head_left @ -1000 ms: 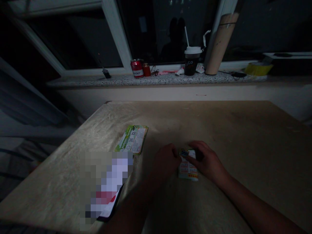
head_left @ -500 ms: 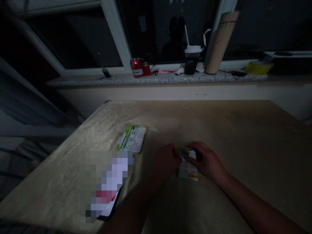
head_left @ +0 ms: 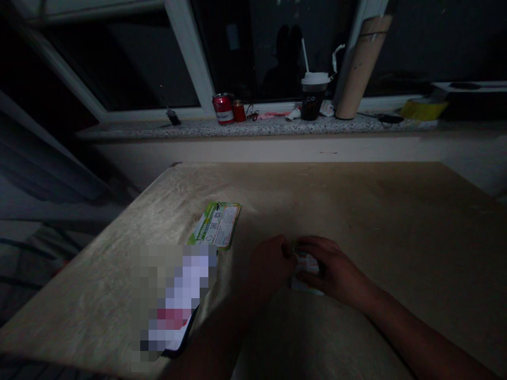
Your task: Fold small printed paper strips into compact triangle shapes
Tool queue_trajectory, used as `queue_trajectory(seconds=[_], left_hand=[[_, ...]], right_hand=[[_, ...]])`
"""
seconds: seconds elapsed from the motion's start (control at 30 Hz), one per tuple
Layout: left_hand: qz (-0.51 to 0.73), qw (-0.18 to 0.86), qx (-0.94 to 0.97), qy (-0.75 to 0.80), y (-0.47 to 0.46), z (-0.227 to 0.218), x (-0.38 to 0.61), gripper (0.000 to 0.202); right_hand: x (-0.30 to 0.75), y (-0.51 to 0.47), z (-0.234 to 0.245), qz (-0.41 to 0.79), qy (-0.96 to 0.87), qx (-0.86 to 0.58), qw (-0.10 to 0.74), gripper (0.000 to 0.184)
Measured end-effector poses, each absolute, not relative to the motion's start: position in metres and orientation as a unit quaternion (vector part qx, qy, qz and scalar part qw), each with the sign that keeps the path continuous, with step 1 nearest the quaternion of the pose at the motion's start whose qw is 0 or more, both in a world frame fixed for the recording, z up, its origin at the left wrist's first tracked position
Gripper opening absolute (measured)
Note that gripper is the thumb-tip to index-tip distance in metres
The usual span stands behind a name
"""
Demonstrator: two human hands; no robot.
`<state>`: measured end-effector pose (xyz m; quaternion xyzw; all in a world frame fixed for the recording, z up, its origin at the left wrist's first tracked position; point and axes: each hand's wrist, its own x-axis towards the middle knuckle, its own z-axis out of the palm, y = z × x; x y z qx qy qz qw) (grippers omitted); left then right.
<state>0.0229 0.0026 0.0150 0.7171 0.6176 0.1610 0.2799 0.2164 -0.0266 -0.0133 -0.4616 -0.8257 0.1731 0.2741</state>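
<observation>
A small white and orange printed paper [head_left: 304,265] lies on the wooden table [head_left: 356,211] in front of me. My left hand [head_left: 269,266] is curled at its left edge, fingers pinched against it. My right hand [head_left: 330,269] lies over its right side with the fingers bent down onto it, so most of the paper is hidden. A green and white leaflet [head_left: 216,225] lies flat to the left, apart from both hands.
A blurred-out flat object [head_left: 174,301] lies near the table's left front edge. On the stone window sill [head_left: 257,126] stand a red can [head_left: 223,109], a lidded cup with a straw [head_left: 312,95], a cardboard tube [head_left: 358,68] and a yellow tape roll [head_left: 422,110].
My right hand has slid down and over the small paper, covering more of it. The paper now shows less and looks folded smaller. The left hand has barely moved.
</observation>
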Motion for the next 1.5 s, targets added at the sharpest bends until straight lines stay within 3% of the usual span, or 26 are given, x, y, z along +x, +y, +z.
queue_trajectory(seconds=[0.53, 0.83, 1.5], left_hand=[[0.131, 0.268, 0.755, 0.584, 0.003, 0.021, 0.017, 0.007], [0.127, 0.243, 0.838, 0.473, 0.012, 0.016, -0.010, 0.032], [0.117, 0.261, 0.835, 0.470, 0.011, 0.020, -0.009, 0.035]], right_hand=[[0.216, -0.026, -0.012, 0.161, -0.838, -0.458, 0.249, 0.041], [0.215, -0.026, -0.012, 0.159, -0.834, -0.462, 0.257, 0.041], [0.211, -0.023, -0.013, 0.159, -0.828, -0.467, 0.267, 0.042]])
